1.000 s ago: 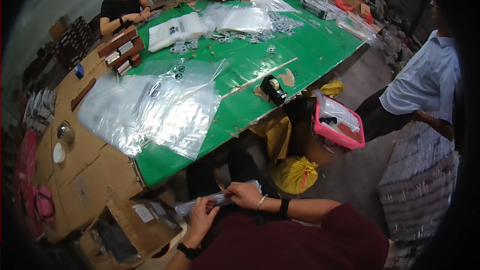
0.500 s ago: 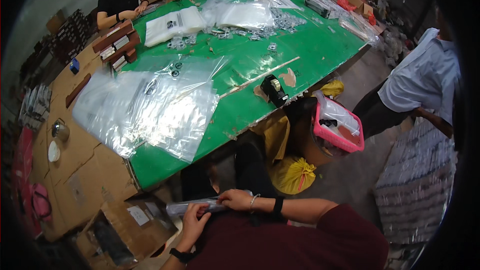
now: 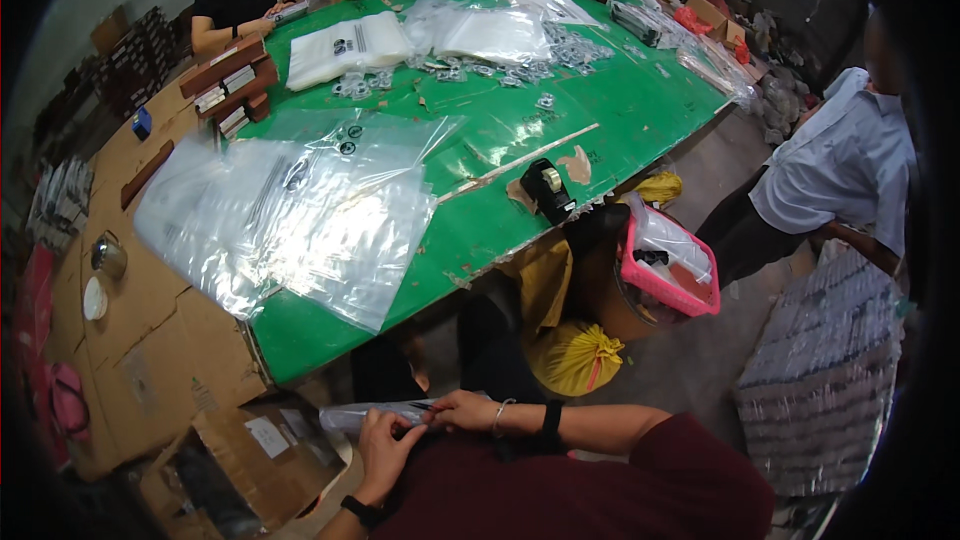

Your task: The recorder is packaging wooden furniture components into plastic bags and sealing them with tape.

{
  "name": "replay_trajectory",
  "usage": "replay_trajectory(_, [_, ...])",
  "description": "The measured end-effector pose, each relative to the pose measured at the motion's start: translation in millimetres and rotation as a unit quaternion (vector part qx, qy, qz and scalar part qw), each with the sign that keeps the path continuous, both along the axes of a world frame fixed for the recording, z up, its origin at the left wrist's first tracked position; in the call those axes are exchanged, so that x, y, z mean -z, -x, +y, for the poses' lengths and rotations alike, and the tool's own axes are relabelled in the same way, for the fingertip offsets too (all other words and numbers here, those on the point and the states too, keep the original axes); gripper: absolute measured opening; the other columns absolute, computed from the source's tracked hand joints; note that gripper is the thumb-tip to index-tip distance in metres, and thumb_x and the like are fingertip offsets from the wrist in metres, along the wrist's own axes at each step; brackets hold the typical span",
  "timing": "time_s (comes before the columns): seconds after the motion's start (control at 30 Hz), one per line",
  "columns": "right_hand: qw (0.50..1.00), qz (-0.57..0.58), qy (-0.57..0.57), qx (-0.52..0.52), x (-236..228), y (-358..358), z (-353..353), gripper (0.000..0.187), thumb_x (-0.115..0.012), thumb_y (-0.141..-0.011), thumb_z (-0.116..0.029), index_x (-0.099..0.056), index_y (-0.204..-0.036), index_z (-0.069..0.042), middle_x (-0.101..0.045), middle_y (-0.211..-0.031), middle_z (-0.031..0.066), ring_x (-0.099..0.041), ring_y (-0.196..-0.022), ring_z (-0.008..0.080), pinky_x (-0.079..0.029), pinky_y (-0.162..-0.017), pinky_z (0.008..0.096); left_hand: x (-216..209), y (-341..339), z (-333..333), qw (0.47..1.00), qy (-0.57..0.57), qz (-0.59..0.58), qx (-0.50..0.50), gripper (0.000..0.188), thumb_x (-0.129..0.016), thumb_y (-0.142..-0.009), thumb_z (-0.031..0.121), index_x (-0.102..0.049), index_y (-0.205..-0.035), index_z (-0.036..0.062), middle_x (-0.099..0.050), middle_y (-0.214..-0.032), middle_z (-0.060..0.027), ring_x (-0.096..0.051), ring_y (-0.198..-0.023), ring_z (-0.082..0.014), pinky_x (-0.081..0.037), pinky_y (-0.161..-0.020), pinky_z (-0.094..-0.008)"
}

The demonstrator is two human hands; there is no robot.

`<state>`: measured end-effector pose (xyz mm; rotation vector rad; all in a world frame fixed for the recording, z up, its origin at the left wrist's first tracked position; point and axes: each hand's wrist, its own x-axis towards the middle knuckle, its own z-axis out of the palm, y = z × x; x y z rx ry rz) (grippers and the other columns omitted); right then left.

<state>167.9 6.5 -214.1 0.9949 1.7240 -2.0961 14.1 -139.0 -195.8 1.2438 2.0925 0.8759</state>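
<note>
Held low and near, in front of the chest and below the near edge of the green table [image 3: 480,230]: a small clear packet [image 3: 365,415], slim and flattened, long axis running left to right and tipped slightly. Left hand [image 3: 385,450] under and behind the packet's right half, fingers [image 3: 378,427] curled up onto it in a pinch. Right hand [image 3: 462,410] reaching across from the right, fingers closed on the packet's right end, a bracelet and dark band at the wrist. Left end of the packet free, jutting out over an open cardboard box [image 3: 250,460] at near left. Both hands touching the packet; right hand at the very end, left hand just inboard.
</note>
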Motion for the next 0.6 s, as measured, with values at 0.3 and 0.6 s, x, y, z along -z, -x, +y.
replay_trajectory(0.3, [0.998, 0.033, 0.022, 0.047, 8, 0, -3, 0.027, -0.062, -0.09, -0.02, -0.07, -0.11, -0.004, -0.067, -0.084, -0.0004, -0.055, -0.066, 0.0055, -0.047, -0.064, 0.0224, -1, -9, 11, 0.996, 0.001, 0.083, -0.012, 0.031, -0.084, -0.071, 0.033, -0.068, -0.068, 0.0064, -0.054, -0.084, -0.0103, -0.056, -0.085, -0.03, -0.043, -0.075, -0.0414])
replay_trajectory(0.6, [0.999, -0.033, 0.024, 0.014, 0, 6, 5, 0.029, -0.059, -0.094, -0.019, -0.071, -0.119, -0.009, -0.068, -0.09, -0.0024, -0.052, -0.065, 0.0045, -0.046, -0.063, 0.0208, 3, -10, 20, 0.995, 0.027, 0.097, -0.024, 0.035, -0.082, -0.071, 0.04, -0.072, -0.068, 0.007, -0.056, -0.081, -0.0096, -0.056, -0.086, -0.0312, -0.041, -0.076, -0.0439])
